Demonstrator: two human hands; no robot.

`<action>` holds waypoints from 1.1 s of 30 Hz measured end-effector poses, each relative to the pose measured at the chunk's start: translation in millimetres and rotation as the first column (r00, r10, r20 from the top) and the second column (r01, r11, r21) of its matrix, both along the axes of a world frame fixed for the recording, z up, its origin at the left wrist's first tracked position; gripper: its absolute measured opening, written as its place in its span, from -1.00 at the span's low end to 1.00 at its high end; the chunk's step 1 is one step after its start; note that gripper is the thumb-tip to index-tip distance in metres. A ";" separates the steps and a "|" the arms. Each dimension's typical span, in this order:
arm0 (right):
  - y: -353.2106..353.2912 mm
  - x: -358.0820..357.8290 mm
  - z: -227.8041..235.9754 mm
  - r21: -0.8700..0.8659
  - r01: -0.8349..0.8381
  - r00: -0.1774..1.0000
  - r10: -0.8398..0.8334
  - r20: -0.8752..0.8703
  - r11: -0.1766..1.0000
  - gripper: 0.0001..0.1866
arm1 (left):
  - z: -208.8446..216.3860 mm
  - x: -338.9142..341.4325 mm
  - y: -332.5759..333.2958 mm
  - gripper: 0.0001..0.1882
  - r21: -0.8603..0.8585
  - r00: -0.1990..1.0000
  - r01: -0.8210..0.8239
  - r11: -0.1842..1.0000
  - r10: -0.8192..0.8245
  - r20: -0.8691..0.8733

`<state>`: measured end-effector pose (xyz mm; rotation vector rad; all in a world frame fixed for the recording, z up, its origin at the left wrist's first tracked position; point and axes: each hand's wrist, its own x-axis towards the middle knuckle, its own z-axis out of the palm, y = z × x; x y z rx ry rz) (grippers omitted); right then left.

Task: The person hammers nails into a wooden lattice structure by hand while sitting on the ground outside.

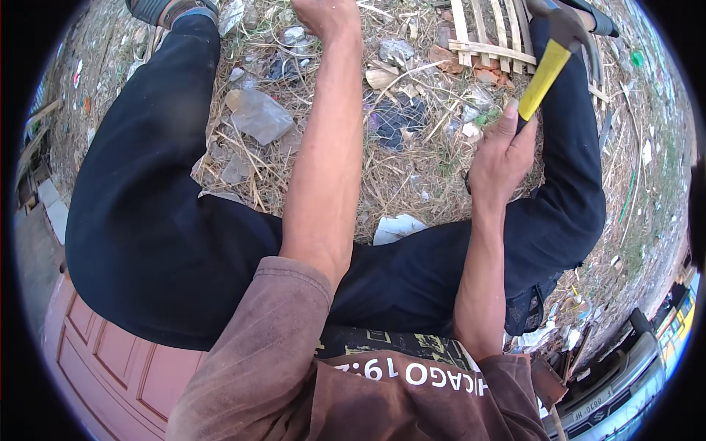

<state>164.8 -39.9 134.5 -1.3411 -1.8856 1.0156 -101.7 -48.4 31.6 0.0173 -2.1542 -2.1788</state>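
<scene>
My right hand (501, 156) is wrapped round the black grip of a hammer (545, 78). Its yellow handle slants up and to the right, and the dark metal head lies over my right lower leg in the picture. Stretched far forward, my left hand (325, 16) is cut by the upper edge of the view. Its fingers are out of sight, so what they hold or touch is hidden. Between the two hands, toward the far side, a frame of thin wooden slats (483, 48) lies on the ground, with several slats across a crosspiece.
Dry grass and litter cover the ground between my legs. A cloudy plastic piece (262, 116), a dark plastic scrap (398, 121) and a white fragment (398, 228) lie there. Reddish brick pieces (491, 76) sit by the slats. Behind me are a pink panelled door (121, 356) and a parked vehicle (616, 382).
</scene>
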 end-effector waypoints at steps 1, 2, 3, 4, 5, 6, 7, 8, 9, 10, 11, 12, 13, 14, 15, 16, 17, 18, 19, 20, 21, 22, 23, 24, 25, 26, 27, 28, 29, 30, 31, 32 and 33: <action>-1.8 1.7 11.6 -0.067 0.008 0.982 -0.021 -0.189 0.998 -0.66 | 0.6 -5.8 -1.1 -0.77 0.046 1.000 -0.021 0.999 0.021 0.003; -4.7 1.2 12.4 -0.082 -0.017 0.924 -0.015 -0.383 0.996 -0.66 | -5.4 -9.5 -1.8 -0.78 0.069 0.999 -0.012 0.998 0.014 -0.035; -5.6 2.6 11.2 -0.090 -0.041 0.830 -0.016 -0.558 0.995 -0.66 | -5.5 -7.1 -0.3 -0.78 0.073 0.999 -0.015 0.997 0.017 -0.029; -10.5 5.1 -12.9 -0.029 -0.053 0.829 0.028 -0.559 0.998 -0.67 | -5.4 -4.4 1.1 -0.79 0.078 0.999 -0.038 0.996 0.040 -0.025; -16.6 11.4 -46.3 0.041 -0.059 0.827 0.072 -0.558 0.997 -0.68 | -2.1 -1.2 7.6 -0.80 0.094 0.998 -0.054 0.994 0.056 -0.022; -29.8 15.3 -66.5 -0.057 0.065 0.862 -0.085 -0.500 0.996 -0.65 | 4.2 7.5 14.3 -0.79 0.115 0.999 0.025 0.993 -0.029 0.040; -27.8 9.6 -70.0 -0.053 0.059 0.856 -0.078 -0.512 0.997 -0.65 | 7.5 2.3 16.5 -0.79 0.119 0.999 0.021 0.993 -0.025 0.027; -32.2 10.9 -72.6 -0.048 0.064 0.978 -0.072 -0.196 0.997 -0.64 | 8.1 7.2 13.1 -0.79 0.115 1.000 0.017 0.993 -0.019 0.019; -36.6 13.5 -74.4 -0.042 0.067 0.988 -0.060 0.143 0.997 -0.63 | 8.6 11.9 10.4 -0.78 0.111 1.000 0.015 0.994 -0.017 0.012; -40.9 17.9 -74.8 -0.051 0.075 0.985 -0.066 0.156 0.996 -0.63 | 9.3 14.8 8.5 -0.78 0.125 0.999 0.014 0.992 -0.017 0.028; -35.8 11.0 -67.8 -0.044 0.075 0.993 -0.070 0.097 0.996 -0.63 | 8.5 9.9 8.3 -0.78 0.135 1.000 0.010 0.991 -0.013 0.019; -34.7 4.5 -59.7 -0.053 0.073 0.997 -0.071 0.043 0.996 -0.64 | 1.1 6.8 0.6 -0.77 0.110 0.999 0.025 0.994 -0.028 0.024; -30.8 -1.1 -48.5 -0.058 0.068 0.997 -0.066 0.038 0.996 -0.64 | -5.7 2.8 -4.0 -0.76 0.086 0.999 0.040 0.996 -0.043 0.029; -26.2 -3.7 -30.9 -0.095 0.068 0.943 -0.096 -0.319 0.993 -0.66 | -6.3 -0.8 0.2 -0.75 0.109 1.000 0.006 0.994 -0.004 -0.018; -23.6 -2.7 -22.9 -0.130 0.057 0.763 -0.127 -0.634 0.990 -0.68 | -8.6 0.3 -0.9 -0.75 0.101 1.000 0.006 0.995 -0.005 -0.013; -27.7 7.1 -35.5 -0.084 -0.005 0.752 -0.052 -0.657 0.996 -0.70 | -10.4 1.6 -3.1 -0.75 0.104 1.000 0.001 0.995 -0.002 0.011; -27.4 16.9 -46.6 -0.027 -0.058 0.734 0.024 -0.678 0.998 -0.72 | -9.3 6.2 1.4 -0.75 0.116 0.999 0.007 0.993 -0.012 0.039; -34.4 9.1 -62.4 0.002 0.009 0.961 -0.008 -0.278 1.000 -0.71 | -5.4 5.1 5.3 -0.76 0.113 1.000 0.002 0.994 -0.003 0.008; -33.5 2.8 -75.4 0.057 0.062 0.981 -0.071 0.178 0.996 -0.69 | -1.4 4.8 7.9 -0.76 0.123 1.000 0.009 0.992 -0.009 0.000; -19.1 1.9 -83.6 -0.030 0.030 0.930 -0.017 0.368 0.999 -0.68 | 3.5 11.9 7.5 -0.76 0.128 0.999 0.024 0.991 -0.030 0.043; -13.7 -3.2 -73.4 -0.028 0.029 0.933 -0.017 0.360 0.999 -0.68 | 6.7 12.5 4.2 -0.76 0.130 0.997 0.029 0.991 -0.039 0.073; -5.2 -7.6 -61.6 0.012 0.089 0.968 -0.089 0.233 0.996 -0.68 | 10.0 13.4 3.6 -0.78 0.176 0.993 0.041 0.984 -0.059 0.098; -2.3 -11.2 -46.4 0.035 0.152 0.982 -0.155 0.106 0.988 -0.67 | 5.3 10.7 -1.0 -0.78 0.169 0.994 0.041 0.985 -0.058 0.097; -4.7 -11.0 -31.3 -0.043 0.162 0.987 -0.163 -0.009 0.986 -0.66 | 0.4 0.7 -5.5 -0.79 0.176 0.999 0.018 0.984 -0.027 0.046; -11.8 -13.1 -19.8 -0.049 0.153 0.988 -0.154 -0.016 0.987 -0.66 | -5.0 -7.0 -9.7 -0.79 0.183 1.000 -0.003 0.983 0.004 -0.005; -19.8 -14.0 -9.2 -0.129 0.164 0.950 -0.192 -0.246 0.978 -0.66 | -7.2 -5.2 -7.6 -0.79 0.186 1.000 0.001 0.983 -0.001 -0.002; -26.5 -15.6 -3.9 -0.208 0.155 0.857 -0.236 -0.459 0.966 -0.66 | -9.2 -3.6 -5.7 -0.79 0.151 1.000 0.001 0.988 0.001 -0.016; -34.7 -11.9 -15.4 -0.188 0.164 0.859 -0.234 -0.456 0.968 -0.67 | -10.9 -2.2 -4.3 -0.79 0.117 1.000 0.000 0.993 0.004 -0.030; -33.2 -4.4 -35.0 -0.180 0.170 0.859 -0.235 -0.455 0.969 -0.67 | -10.0 1.4 -1.0 -0.79 0.125 1.000 0.004 0.992 -0.001 -0.027; -27.1 4.6 -57.3 -0.079 0.062 0.998 -0.062 0.005 0.995 -0.70 | -9.5 8.1 3.3 -0.79 0.137 0.999 0.024 0.990 -0.021 -0.024; -21.3 8.5 -69.1 -0.046 -0.078 0.877 0.090 0.472 0.996 -0.72 | -8.7 11.5 8.5 -0.78 0.150 0.999 0.044 0.988 -0.040 -0.028; -24.4 -0.8 -54.2 -0.066 -0.051 0.910 0.073 0.409 0.997 -0.74 | -7.5 10.9 5.7 -0.77 0.178 0.999 0.050 0.983 -0.051 -0.001; -17.3 -7.2 -36.5 -0.060 -0.059 0.913 0.078 0.401 0.996 -0.74 | -1.9 6.6 7.7 -0.77 0.183 0.999 0.044 0.982 -0.043 -0.011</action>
